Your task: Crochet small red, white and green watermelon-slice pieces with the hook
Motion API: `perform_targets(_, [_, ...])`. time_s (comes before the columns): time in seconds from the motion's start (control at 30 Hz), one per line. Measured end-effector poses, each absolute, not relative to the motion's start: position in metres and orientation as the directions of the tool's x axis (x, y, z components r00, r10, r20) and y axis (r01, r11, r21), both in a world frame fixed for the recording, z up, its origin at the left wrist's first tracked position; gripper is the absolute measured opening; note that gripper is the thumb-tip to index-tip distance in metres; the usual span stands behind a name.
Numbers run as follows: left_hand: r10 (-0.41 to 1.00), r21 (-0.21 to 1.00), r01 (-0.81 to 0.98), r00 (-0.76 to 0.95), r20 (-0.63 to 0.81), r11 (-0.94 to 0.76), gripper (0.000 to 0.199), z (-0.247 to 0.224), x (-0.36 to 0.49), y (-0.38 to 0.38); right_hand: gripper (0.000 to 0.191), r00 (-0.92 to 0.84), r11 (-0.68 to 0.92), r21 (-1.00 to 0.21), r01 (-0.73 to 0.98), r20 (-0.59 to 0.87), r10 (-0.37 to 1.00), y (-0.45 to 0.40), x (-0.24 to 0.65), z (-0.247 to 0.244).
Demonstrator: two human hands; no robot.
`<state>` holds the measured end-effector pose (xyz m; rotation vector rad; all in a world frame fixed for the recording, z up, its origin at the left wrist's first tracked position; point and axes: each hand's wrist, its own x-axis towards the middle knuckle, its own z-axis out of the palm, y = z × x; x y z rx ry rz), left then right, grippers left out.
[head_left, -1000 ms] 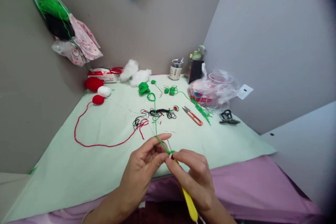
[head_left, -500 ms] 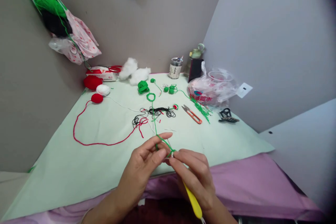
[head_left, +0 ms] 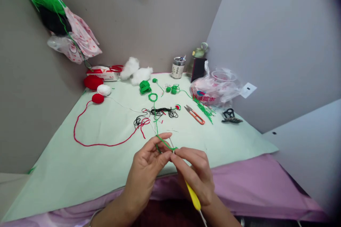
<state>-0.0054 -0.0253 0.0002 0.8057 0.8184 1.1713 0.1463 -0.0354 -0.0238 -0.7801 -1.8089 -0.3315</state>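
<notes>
A crochet hook with a yellow handle (head_left: 193, 195) is gripped in my right hand (head_left: 196, 172), its thin metal shaft pointing up between the fingers. Green yarn (head_left: 157, 120) runs down from a small green ball (head_left: 145, 87) and passes over the raised index finger of my left hand (head_left: 149, 161). That hand's thumb and other fingers are pinched around the yarn beside the hook. Where the fingertips of both hands meet, a loop of green yarn lies around the shaft. Whatever worked piece sits between the fingers is mostly hidden.
Orange thread snips (head_left: 195, 115), tangled black yarn (head_left: 162, 111) and cut green strands (head_left: 204, 110) lie beyond my hands. Red yarn balls (head_left: 93, 82), white stuffing (head_left: 141, 76), a pen tin (head_left: 178, 68) and a plastic bag (head_left: 213, 90) stand farther back. A black hair claw (head_left: 231, 117) rests at right.
The metal shaft between the fingertips shows more upright and extends farther up now. Both hands have shifted slightly up and left in the view, still holding the yarn and the crochet hook.
</notes>
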Motion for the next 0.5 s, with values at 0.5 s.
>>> perform_targets(0.5, [0.994,0.991,-0.109,0.060,0.090,-0.083,0.042,-0.005,-0.019,-0.027,0.042,-0.118,0.748,-0.233,0.621,0.916,0.383,-0.031,0.135,-0.034])
